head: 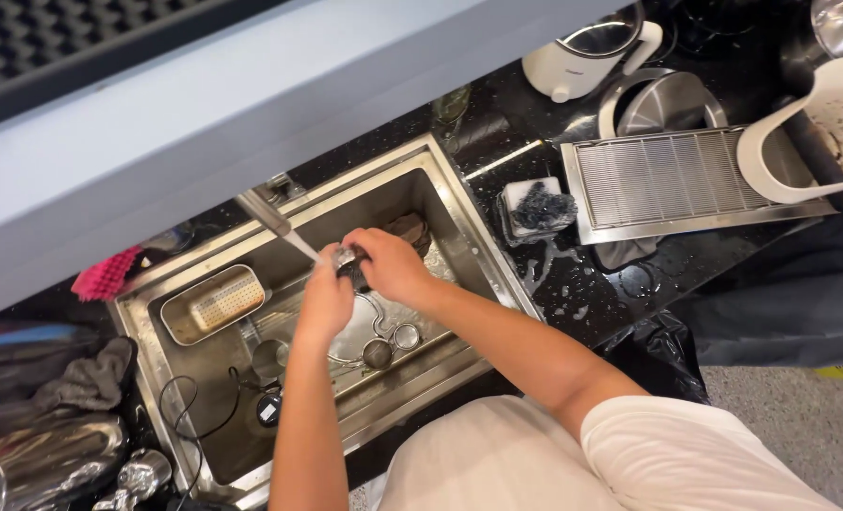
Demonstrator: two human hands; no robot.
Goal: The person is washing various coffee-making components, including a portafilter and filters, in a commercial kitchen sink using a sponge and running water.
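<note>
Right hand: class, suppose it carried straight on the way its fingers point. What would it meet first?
The right hand points left across the sink, so it would first meet the small dark object it already grips with the left hand, just beyond, under the water stream. Depth is hard to judge.

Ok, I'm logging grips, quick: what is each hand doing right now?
Left hand: closed on a small dark item under the tap's water stream.
Right hand: closed on the same item, over the sink.

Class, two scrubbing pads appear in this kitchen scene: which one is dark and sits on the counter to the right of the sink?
The dark steel-wool scourer in its white dish, unlike the pink scrubber left of the sink.
</note>
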